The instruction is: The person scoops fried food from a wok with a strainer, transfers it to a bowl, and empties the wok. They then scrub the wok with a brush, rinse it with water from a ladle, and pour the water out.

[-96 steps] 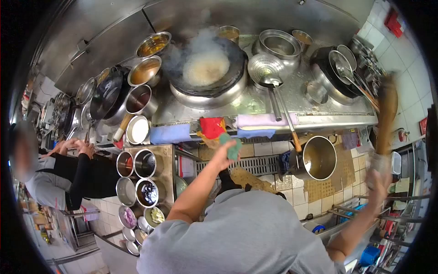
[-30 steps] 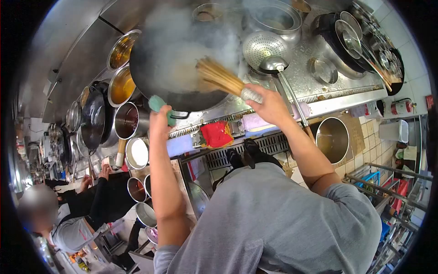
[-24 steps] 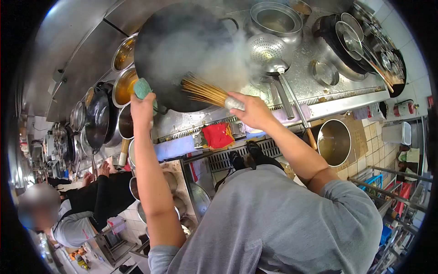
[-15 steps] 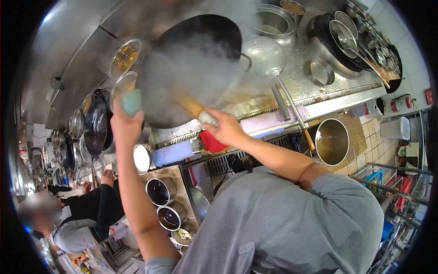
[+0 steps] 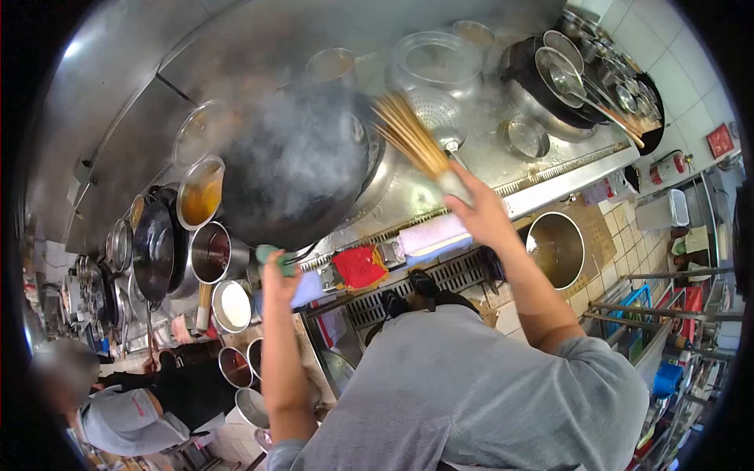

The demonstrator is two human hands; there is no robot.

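Note:
My right hand (image 5: 477,206) is closed around the pale-wrapped end of a bamboo wok brush (image 5: 412,133), its bristles fanned up and to the left above the steel stove top. My left hand (image 5: 281,276) grips a green cloth (image 5: 269,256) at the near rim of a large black wok (image 5: 267,188), beside a looped handle. Steam rises from the wok and veils its inside. To the wok's right lies a perforated skimmer (image 5: 432,110) with a long handle.
Left of the wok stand a bowl of orange liquid (image 5: 201,196), a steel pot (image 5: 212,251) and another black wok (image 5: 153,247). A red cloth (image 5: 360,267) hangs on the front rail. Bottom left, a co-worker (image 5: 129,416) stands close by. A deep pot (image 5: 556,250) is at right.
The bamboo brush has come up out of the wok and moved right. My left hand has come nearer and right with the green cloth, and the wok has turned, its looped handle now at the near side.

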